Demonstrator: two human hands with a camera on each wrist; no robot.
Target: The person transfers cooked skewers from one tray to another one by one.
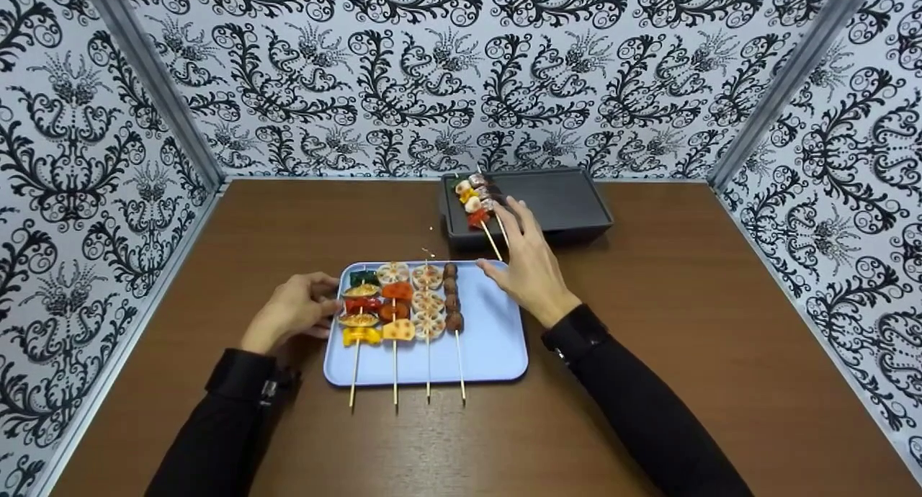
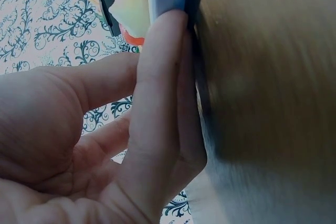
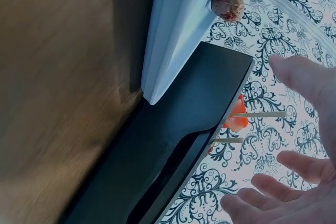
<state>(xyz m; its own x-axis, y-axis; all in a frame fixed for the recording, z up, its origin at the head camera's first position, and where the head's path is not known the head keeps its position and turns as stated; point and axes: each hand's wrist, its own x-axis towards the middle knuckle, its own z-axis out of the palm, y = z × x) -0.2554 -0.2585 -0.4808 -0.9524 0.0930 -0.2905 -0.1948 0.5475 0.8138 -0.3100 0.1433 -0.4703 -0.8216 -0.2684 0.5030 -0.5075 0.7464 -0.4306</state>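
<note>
A light blue tray (image 1: pixel 493 356) lies on the table, bearing several food skewers. From the left come two mixed vegetable skewers (image 1: pixel 361 305), then a lotus root skewer (image 1: pixel 428 302) and a meatball skewer (image 1: pixel 452 299). My left hand (image 1: pixel 292 313) is at the tray's left rim, a fingertip against its side in the left wrist view. Above the tray's back right corner, my right hand (image 1: pixel 531 270) reaches forward with fingers spread and relaxed, holding nothing. Its fingertips are near the skewers (image 1: pixel 472 205) on the left side of a dark griddle (image 1: pixel 558 202).
The griddle stands at the back of the brown wooden table (image 1: pixel 684 324), near the patterned wall (image 1: pixel 446 72). Small pale crumbs (image 1: pixel 428 253) lie between tray and griddle. Skewer sticks on the tray overhang its front rim; those on the griddle stick out toward the tray.
</note>
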